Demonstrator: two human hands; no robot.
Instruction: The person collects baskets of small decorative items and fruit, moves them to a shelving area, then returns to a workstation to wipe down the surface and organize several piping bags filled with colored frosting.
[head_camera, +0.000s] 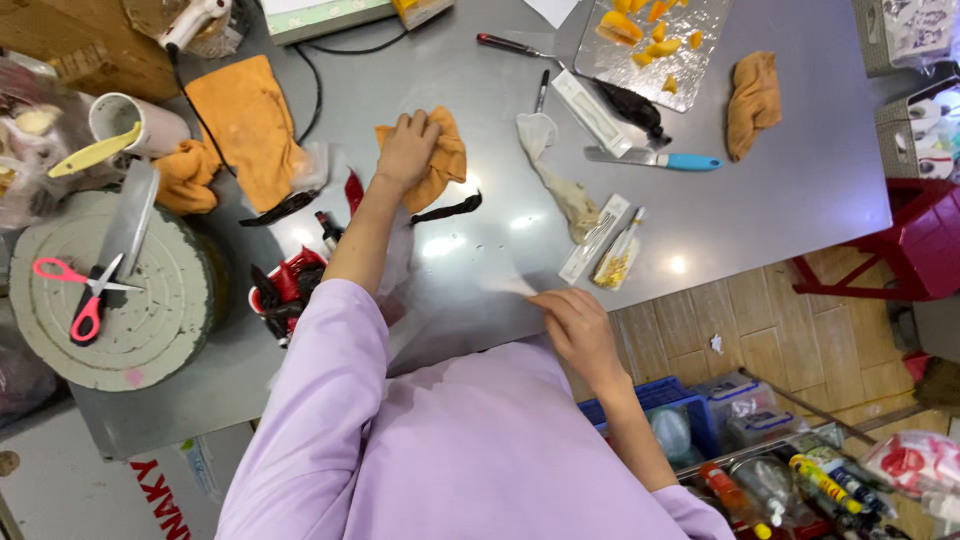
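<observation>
Left hand: the left hand (408, 148) rests palm down on an orange cloth (440, 165), fingers curled together and pressing the cloth onto the table (800, 180)
Orange cloth: crumpled, near the middle of the grey metal table, mostly to the right of the hand that covers it; a dark strip (447, 209) lies just below it
Right hand: the right hand (580, 325) sits at the near table edge, fingers drawn together and pinching a thin clear plastic film (505, 287); the film is faint and its outline cannot be traced fully
Sleeves: both arms wear pale lilac sleeves (330, 400)
Knife: a knife with a blue handle (655, 158) lies flat on the table, well apart from both hands
White cloth: a twisted white cloth (555, 170) lies between the orange cloth and the knife
Packets: two slim clear packets (607, 245) lie side by side just above the right hand
Tray: a shiny tray (640, 70) at the far edge carries yellow fruit pieces (640, 25)
Second cloth: a larger orange cloth (250, 125) lies spread out to the left
Scissors: pink-handled scissors (85, 290) rest on a round grey block (110, 300) at the left, beside a cleaver (130, 220)
</observation>
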